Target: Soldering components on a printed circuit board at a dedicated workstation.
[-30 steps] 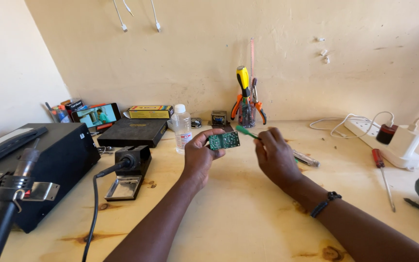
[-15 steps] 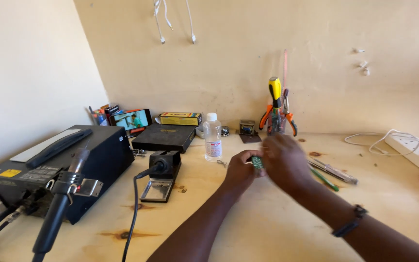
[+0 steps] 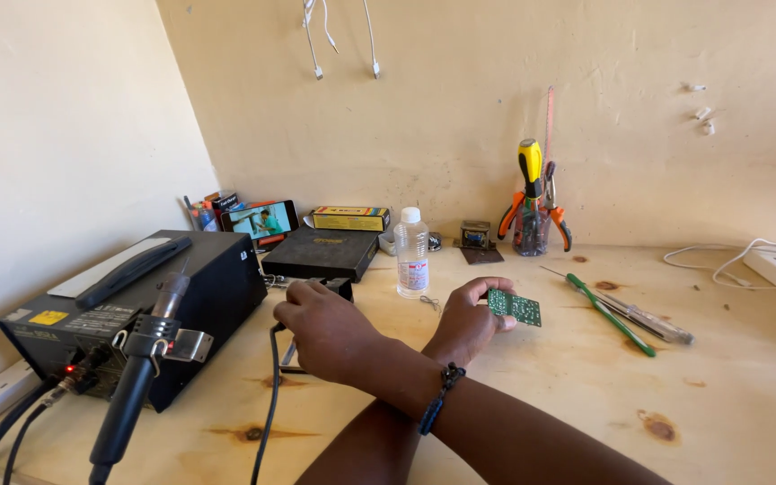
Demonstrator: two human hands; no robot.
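My left hand [image 3: 464, 328] holds a small green circuit board [image 3: 514, 307] by its left edge, a little above the wooden bench [image 3: 729, 395]. My right hand [image 3: 330, 328], with a dark bead bracelet at the wrist, crosses over the left forearm. Its fingers curl around the black soldering iron [image 3: 340, 286] where it sits in its stand [image 3: 287, 357]. The iron's black cable [image 3: 269, 395] runs down from under that hand. The hand hides most of the iron and stand.
A black rework station [image 3: 136, 305] with its hot-air wand [image 3: 136, 377] stands at the left. Behind are a phone [image 3: 262, 219], a flat black box [image 3: 321, 251], a clear bottle [image 3: 411, 253] and a tool jar [image 3: 532, 216]. A green screwdriver [image 3: 611, 314] lies right.
The view has swung left. My right hand left the circuit board and crossed over to the soldering iron at the left. My left hand still holds the board, now off to the right.
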